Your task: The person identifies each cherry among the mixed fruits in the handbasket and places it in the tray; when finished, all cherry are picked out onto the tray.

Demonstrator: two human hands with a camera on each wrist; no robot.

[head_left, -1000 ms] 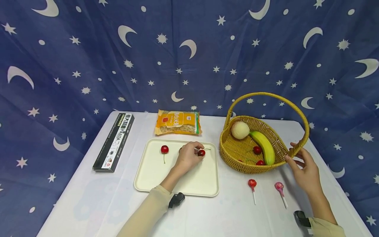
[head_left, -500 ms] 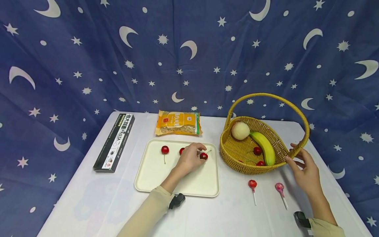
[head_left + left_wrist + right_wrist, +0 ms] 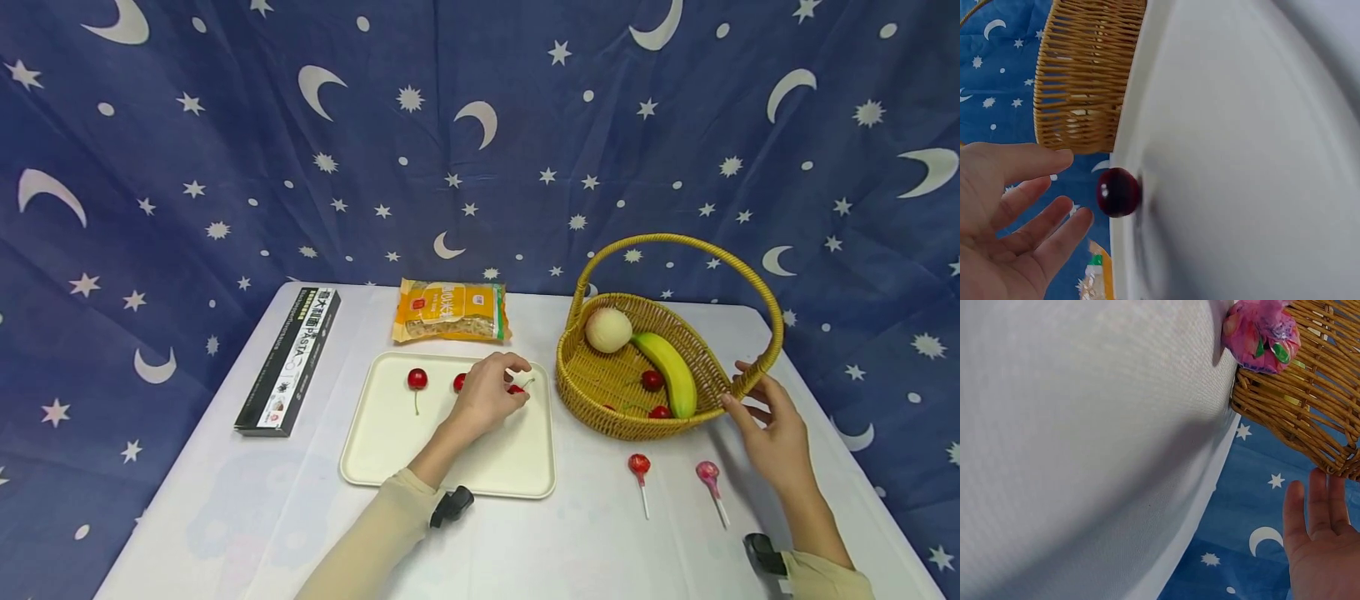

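Observation:
On the cream tray (image 3: 390, 450) in the head view, my left hand (image 3: 487, 393) is over the right-hand cherry (image 3: 516, 389) and partly hides it. The left wrist view shows that dark red cherry (image 3: 1117, 192) just beyond parted, relaxed fingers, with a gap between. A middle cherry (image 3: 459, 382) peeks out beside the hand, and a left cherry (image 3: 417, 379) lies stem toward me. My right hand (image 3: 772, 433) holds the wicker basket (image 3: 592, 417) at the right base of its handle, thumb in front and fingers behind. Inside are a banana (image 3: 671, 375), a pale round fruit (image 3: 608, 330) and several cherries.
Two lollipops, one red (image 3: 639, 467) and one pink (image 3: 707, 473), lie in front of the basket. A yellow bag of grain (image 3: 452, 311) stands behind the tray. To the left is a black pasta box (image 3: 288, 362). A starry blue cloth (image 3: 525, 125) hangs behind the table.
My left hand has shifted slightly to the right over the right-hand cherry, which also moved a little right. The middle cherry has come into sight. My right hand stays on the basket.

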